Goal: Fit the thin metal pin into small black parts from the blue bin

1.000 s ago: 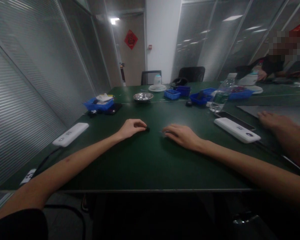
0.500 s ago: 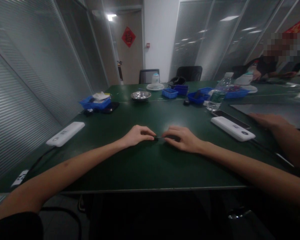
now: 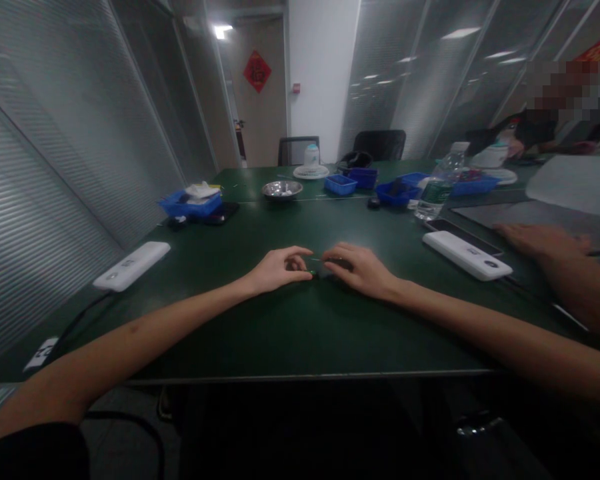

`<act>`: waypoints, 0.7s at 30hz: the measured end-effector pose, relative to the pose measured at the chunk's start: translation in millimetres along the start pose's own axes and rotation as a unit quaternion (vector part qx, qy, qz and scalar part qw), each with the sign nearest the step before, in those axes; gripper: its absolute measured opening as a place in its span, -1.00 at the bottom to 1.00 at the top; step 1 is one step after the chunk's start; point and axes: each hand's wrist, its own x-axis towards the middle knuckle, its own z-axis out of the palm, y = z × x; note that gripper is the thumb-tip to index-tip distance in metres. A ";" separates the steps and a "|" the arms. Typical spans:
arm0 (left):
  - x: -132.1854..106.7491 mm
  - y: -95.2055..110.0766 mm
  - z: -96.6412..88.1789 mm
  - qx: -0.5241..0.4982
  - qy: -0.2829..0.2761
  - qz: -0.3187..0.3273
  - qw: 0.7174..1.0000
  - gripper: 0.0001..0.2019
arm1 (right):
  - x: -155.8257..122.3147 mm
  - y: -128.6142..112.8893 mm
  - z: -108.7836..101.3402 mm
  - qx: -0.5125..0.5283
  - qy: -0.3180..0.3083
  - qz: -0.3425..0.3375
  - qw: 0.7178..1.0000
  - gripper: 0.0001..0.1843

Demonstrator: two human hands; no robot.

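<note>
left hand [image 3: 279, 268] and right hand [image 3: 361, 272] both pinched tight on tiny dark part [image 3: 321, 274], details too small. imo brace wrists on table [image 3: 280, 337], go slow.

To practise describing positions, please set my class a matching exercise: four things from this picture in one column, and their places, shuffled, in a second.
Things
1. metal bowl
2. water bottle
3. red ornament
4. small dark part

Places
A. on the far door
B. held between the fingertips of the left hand and right hand
C. just behind the dark phone, to the right
D. far middle of the green table

Pairs: 1-D, 2-C, 3-A, 4-B
</note>
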 end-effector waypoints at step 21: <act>-5.0 -0.7 -7.7 0.015 -0.001 0.041 0.999 -0.80 | -4.5 -2.8 -4.5 -0.016 -0.053 -0.046 0.997 -0.72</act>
